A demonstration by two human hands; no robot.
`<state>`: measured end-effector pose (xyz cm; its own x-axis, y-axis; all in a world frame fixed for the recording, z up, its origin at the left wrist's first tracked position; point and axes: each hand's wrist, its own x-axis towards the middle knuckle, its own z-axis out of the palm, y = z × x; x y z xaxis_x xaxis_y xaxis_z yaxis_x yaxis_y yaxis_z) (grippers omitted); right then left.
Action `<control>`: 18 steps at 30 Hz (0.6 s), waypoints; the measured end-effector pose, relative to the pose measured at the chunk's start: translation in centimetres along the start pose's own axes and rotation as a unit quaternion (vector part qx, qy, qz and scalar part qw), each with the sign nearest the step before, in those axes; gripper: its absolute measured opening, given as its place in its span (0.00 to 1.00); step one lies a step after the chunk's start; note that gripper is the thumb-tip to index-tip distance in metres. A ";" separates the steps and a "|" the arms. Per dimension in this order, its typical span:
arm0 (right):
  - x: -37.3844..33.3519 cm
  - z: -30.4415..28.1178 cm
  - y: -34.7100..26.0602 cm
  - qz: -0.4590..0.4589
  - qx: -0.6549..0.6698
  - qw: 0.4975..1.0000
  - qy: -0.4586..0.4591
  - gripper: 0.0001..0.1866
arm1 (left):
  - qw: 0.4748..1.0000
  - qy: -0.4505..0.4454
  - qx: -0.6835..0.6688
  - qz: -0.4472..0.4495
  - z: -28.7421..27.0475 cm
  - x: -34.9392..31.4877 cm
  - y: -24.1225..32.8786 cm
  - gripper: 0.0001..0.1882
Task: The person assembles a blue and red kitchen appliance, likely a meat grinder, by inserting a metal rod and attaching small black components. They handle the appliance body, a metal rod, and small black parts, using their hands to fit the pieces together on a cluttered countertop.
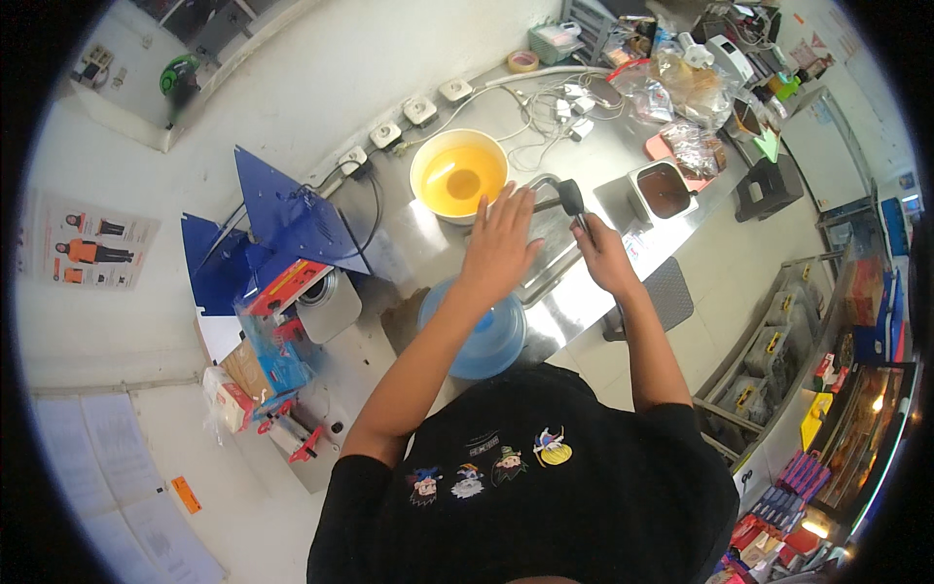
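Gripping a black-headed, mallet-like hand tool (571, 197) with the right hand (605, 258) curled around its handle, over a rectangular silver metal tray (556, 255) near the scene's middle. Holding the left hand (498, 248) flat, fingers straight, apparently around nothing — just left of the tool, near a round cream bowl (416, 177); cannot tell whether touching it. Probably at the step of positioning the tool — calling next for a steady right wrist and clear left fingers.

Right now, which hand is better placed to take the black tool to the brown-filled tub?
Probably the right hand: it grips the tool and is nearer the tub. The left hand is open, by the yellow bowl.
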<state>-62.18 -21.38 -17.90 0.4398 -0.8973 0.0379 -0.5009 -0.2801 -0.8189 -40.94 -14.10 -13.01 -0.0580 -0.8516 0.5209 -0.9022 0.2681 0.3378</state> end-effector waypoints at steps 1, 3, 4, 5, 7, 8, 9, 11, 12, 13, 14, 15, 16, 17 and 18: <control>-0.8 -0.7 -1.4 0.009 0.044 0.999 -0.001 0.14 | 0.999 0.014 0.021 0.020 0.8 0.6 0.3 0.23; -2.5 -2.0 -4.5 0.029 0.149 0.988 -0.001 0.16 | 0.999 0.008 0.036 0.034 1.0 1.7 0.8 0.19; -3.4 -2.8 -6.4 0.039 0.208 0.977 0.002 0.17 | 0.999 -0.013 0.029 0.027 0.5 2.1 1.1 0.16; -4.3 -3.7 -9.2 0.047 0.283 0.958 0.000 0.18 | 0.999 -0.036 0.024 0.015 -0.2 2.0 1.4 0.14; -5.3 -4.4 -11.9 0.057 0.372 0.926 0.009 0.21 | 0.996 -0.020 0.046 0.068 -1.8 1.9 2.4 0.12; -5.5 -4.4 -12.5 0.058 0.388 0.920 0.019 0.22 | 0.994 -0.011 0.057 0.092 -2.7 1.8 2.8 0.11; -5.7 -4.2 -13.0 0.059 0.404 0.913 0.028 0.24 | 0.993 -0.019 0.066 0.099 -3.7 1.6 3.2 0.11; -5.5 -3.3 -13.5 0.068 0.354 0.931 0.050 0.25 | 0.990 -0.035 0.085 0.109 -5.8 1.2 4.0 0.11; -5.4 -2.8 -13.7 0.071 0.329 0.940 0.060 0.26 | 0.989 -0.040 0.095 0.106 -6.8 1.0 4.3 0.11; -5.6 -2.6 -14.0 0.051 0.323 0.943 0.063 0.25 | 0.989 -0.044 0.103 0.100 -7.9 0.8 4.7 0.11; -5.8 -2.3 -14.4 0.030 0.316 0.946 0.065 0.25 | 0.988 -0.049 0.111 0.094 -8.9 0.7 5.0 0.11; -6.0 -2.1 -14.8 0.009 0.310 0.948 0.068 0.25 | 0.991 -0.059 0.092 0.083 -10.0 0.5 5.1 0.12; -6.2 -1.9 -15.2 -0.016 0.301 0.951 0.063 0.25 | 0.992 -0.066 0.073 0.074 -11.2 0.5 5.2 0.13; -6.3 -1.6 -15.7 -0.042 0.293 0.953 0.058 0.24 | 0.994 -0.074 0.053 0.065 -12.1 0.2 5.1 0.14; -6.6 -1.4 -16.2 -0.067 0.284 0.955 0.054 0.24 | 0.996 -0.065 0.038 0.055 -12.7 -0.3 4.9 0.14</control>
<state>-58.01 -11.40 -4.07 0.3758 -0.9053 0.1978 0.0537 -0.1918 -0.9800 -39.95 -6.80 -1.56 -0.2081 -0.8716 0.4438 -0.9170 0.3318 0.2216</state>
